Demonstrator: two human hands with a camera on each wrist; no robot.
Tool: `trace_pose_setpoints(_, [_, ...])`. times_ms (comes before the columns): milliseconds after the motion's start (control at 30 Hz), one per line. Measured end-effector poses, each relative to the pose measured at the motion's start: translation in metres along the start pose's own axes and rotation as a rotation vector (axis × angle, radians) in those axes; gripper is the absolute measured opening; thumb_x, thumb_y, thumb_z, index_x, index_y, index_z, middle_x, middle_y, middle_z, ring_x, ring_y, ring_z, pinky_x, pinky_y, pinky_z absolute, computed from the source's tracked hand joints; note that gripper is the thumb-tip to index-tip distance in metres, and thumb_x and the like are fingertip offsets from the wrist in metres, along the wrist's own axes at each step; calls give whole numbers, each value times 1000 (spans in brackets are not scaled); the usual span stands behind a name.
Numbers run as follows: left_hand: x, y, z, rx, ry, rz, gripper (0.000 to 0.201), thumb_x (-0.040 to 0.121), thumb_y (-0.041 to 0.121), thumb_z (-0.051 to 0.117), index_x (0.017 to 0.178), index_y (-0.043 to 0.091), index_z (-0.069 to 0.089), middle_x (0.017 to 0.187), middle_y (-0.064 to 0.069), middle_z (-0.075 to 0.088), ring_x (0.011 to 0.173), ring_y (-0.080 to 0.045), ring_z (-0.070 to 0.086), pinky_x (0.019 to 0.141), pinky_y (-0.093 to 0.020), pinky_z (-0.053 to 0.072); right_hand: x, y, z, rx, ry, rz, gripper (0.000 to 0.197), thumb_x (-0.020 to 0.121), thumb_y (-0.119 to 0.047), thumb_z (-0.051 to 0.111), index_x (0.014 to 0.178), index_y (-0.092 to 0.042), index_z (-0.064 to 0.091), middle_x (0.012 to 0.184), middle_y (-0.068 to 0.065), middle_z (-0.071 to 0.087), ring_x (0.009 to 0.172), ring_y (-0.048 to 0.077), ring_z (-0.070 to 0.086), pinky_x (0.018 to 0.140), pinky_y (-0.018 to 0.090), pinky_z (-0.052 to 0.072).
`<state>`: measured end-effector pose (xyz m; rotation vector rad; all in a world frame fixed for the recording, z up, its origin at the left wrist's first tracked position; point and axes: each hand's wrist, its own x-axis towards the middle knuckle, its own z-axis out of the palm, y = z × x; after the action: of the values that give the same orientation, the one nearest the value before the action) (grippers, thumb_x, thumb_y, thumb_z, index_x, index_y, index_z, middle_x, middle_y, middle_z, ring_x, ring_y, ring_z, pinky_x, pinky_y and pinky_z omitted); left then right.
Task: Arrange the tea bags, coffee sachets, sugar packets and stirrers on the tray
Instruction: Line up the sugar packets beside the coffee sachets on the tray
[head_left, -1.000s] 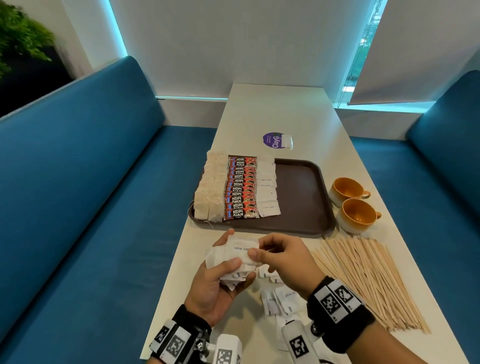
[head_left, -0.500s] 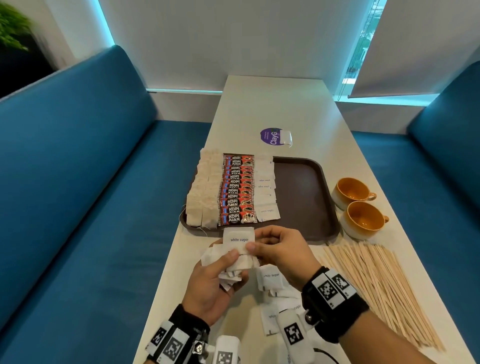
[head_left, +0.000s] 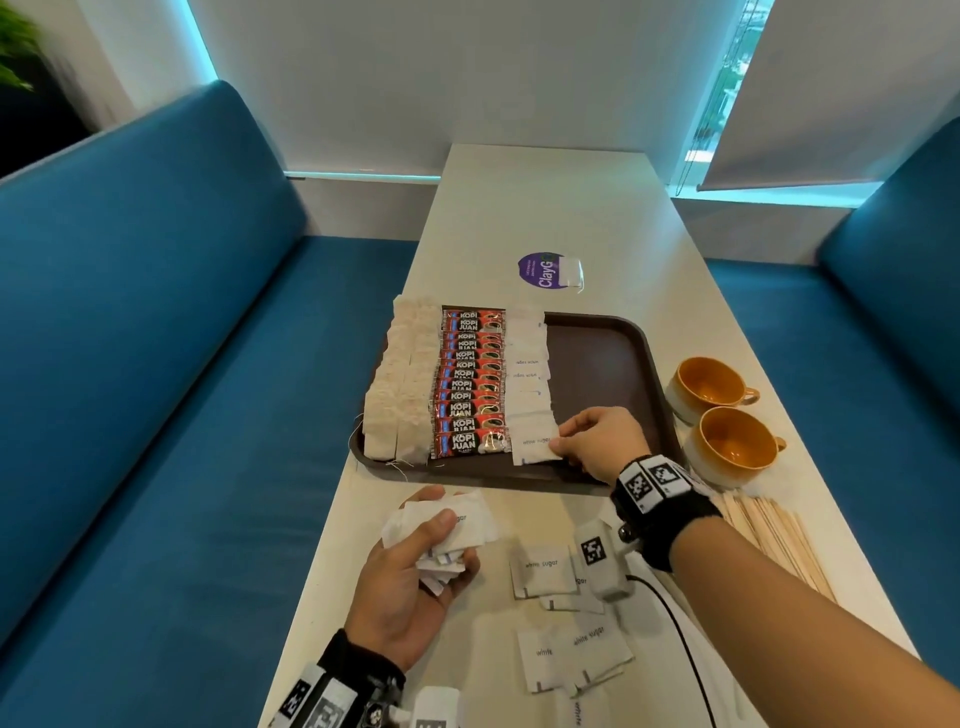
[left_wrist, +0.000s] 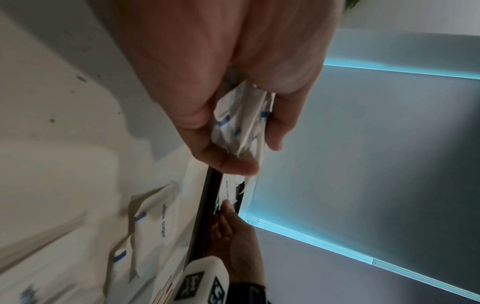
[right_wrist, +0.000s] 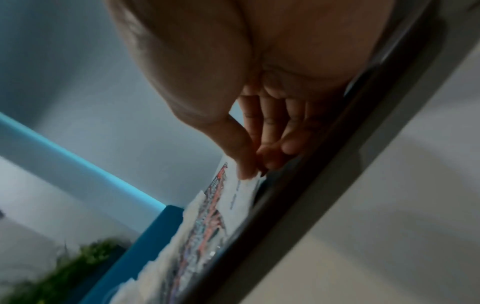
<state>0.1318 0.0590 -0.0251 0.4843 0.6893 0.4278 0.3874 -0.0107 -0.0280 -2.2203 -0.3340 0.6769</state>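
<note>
A dark brown tray (head_left: 608, 364) lies on the white table with three columns on its left half: tea bags (head_left: 402, 384), red coffee sachets (head_left: 470, 384) and white sugar packets (head_left: 530, 364). My right hand (head_left: 563, 441) pinches one sugar packet (head_left: 535, 441) by its right edge at the near end of the sugar column, low over the tray (right_wrist: 337, 164). My left hand (head_left: 436, 540) grips a bunch of sugar packets (left_wrist: 241, 127) above the table in front of the tray. Wooden stirrers (head_left: 779, 540) lie in a pile at the right.
Loose sugar packets (head_left: 571, 654) lie on the table near me. Two orange cups (head_left: 727, 441) stand right of the tray. A purple round sticker (head_left: 543, 270) sits beyond the tray. Blue sofas flank the table on both sides.
My right hand pulled one sugar packet off the bunch in my left hand and carried it forward onto the tray. The left hand stayed in front of the tray with the bunch.
</note>
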Motion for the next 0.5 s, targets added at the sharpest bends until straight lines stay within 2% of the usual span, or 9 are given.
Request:
trace_pose_setpoints(133, [-2, 2, -3, -37, 6, 3, 29, 79, 7, 69, 106, 19, 70, 101, -18, 71, 78, -29, 67, 62, -35, 60, -2, -5, 3, -163, 40, -59, 24, 74, -23, 90, 83, -17, 69, 85, -1, 70, 81, 14, 66, 69, 27, 53])
trace_pose_setpoints(200, [-4, 4, -4, -51, -7, -4, 31, 81, 8, 68, 110, 18, 70, 103, -18, 70, 80, -31, 67, 64, -36, 60, -9, -7, 1, -139, 67, -95, 21, 78, -24, 87, 83, -17, 68, 85, -1, 70, 82, 15, 67, 72, 30, 56])
trace_pose_setpoints(267, [-7, 8, -3, -82, -42, -19, 34, 81, 7, 65, 114, 16, 71, 106, -21, 70, 84, -33, 66, 65, -39, 60, -25, -10, -1, -63, 55, -159, 18, 82, -28, 83, 84, -17, 69, 80, -2, 70, 77, 13, 67, 68, 27, 55])
trace_pose_setpoints(333, [-9, 10, -1, -110, -95, -21, 41, 76, -1, 64, 114, 13, 72, 107, -23, 70, 82, -33, 64, 65, -40, 60, -52, -14, 1, 70, -48, -216, 26, 83, -39, 81, 83, -15, 71, 70, -4, 69, 62, 8, 63, 60, 23, 50])
trace_pose_setpoints(400, [-10, 10, 1, -94, -139, -4, 49, 70, -9, 65, 113, 14, 72, 109, -23, 70, 78, -32, 65, 65, -40, 60, -84, -18, 5, 245, -222, -223, 38, 79, -47, 83, 85, -12, 71, 65, -3, 67, 57, 12, 62, 57, 28, 50])
trace_pose_setpoints(433, [-11, 9, 4, -73, -150, 7, 49, 70, -7, 66, 113, 15, 71, 112, -22, 70, 80, -31, 67, 65, -39, 59, -98, -19, 8, 306, -296, -211, 42, 76, -47, 86, 88, -10, 72, 67, -2, 67, 59, 15, 62, 56, 31, 50])
trace_pose_setpoints(500, [-11, 7, 7, -35, -156, 27, 50, 71, -3, 68, 116, 18, 68, 117, -23, 69, 83, -30, 69, 65, -37, 58, -118, -16, 12, 388, -394, -181, 43, 72, -33, 92, 96, -4, 71, 72, 3, 68, 61, 18, 61, 54, 30, 51])
